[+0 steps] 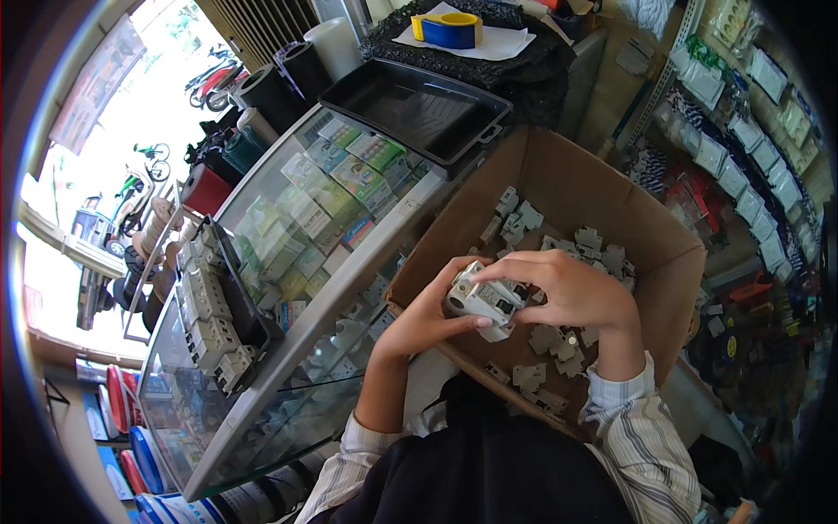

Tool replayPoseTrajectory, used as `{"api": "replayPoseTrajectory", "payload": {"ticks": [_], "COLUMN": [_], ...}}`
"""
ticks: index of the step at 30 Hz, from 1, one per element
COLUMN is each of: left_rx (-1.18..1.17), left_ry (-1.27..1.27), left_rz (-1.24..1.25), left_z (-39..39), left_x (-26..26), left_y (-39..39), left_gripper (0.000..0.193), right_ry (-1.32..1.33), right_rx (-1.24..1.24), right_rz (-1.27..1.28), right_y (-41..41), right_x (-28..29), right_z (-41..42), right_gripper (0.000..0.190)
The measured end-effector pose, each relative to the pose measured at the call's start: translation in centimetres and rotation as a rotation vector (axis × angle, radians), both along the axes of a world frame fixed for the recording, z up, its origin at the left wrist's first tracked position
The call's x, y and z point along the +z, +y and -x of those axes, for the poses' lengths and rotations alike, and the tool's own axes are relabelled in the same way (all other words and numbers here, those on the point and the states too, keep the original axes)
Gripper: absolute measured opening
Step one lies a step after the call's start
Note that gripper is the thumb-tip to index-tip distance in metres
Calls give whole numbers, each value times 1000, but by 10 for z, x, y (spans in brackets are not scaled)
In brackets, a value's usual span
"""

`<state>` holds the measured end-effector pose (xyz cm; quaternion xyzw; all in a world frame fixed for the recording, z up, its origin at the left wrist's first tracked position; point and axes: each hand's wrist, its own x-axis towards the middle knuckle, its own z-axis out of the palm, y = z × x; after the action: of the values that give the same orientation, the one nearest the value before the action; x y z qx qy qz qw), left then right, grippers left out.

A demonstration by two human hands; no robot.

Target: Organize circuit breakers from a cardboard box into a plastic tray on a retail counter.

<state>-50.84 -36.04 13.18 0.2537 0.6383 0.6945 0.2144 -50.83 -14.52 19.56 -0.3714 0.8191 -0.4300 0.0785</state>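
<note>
Above an open cardboard box (661, 262), my left hand (425, 308) grips a white miniature circuit breaker (488, 298) with a black toggle from its left side and underside. My right hand (563, 288) has its fingers on the top and right end of the same breaker. Several loose breakers (556, 350) lie scattered on the floor of the box. To the left, a black tray (262, 327) on the glass display case holds a row of similar breakers (209, 295).
The glass case's metal edge (314, 275) runs along the box's left side, with small product boxes (366, 177) under the glass. A black paint tray (419, 105) sits at its far end, near a tape roll (447, 31). Packaged switches (746, 170) hang at right.
</note>
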Motion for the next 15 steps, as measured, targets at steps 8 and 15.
{"api": "replayPoseTrajectory", "payload": {"ticks": [8, 15], "left_rx": [517, 968], "left_ry": [126, 260], "left_rz": [87, -116], "left_z": [-38, -67], "left_x": [19, 31], "left_y": [-5, -31], "left_gripper": [52, 59], "right_ry": [-43, -231], "right_rx": [-190, -84], "right_rz": [74, 213], "right_y": [-33, -101], "right_x": [9, 21], "right_z": [-12, -21], "right_gripper": [80, 74]}}
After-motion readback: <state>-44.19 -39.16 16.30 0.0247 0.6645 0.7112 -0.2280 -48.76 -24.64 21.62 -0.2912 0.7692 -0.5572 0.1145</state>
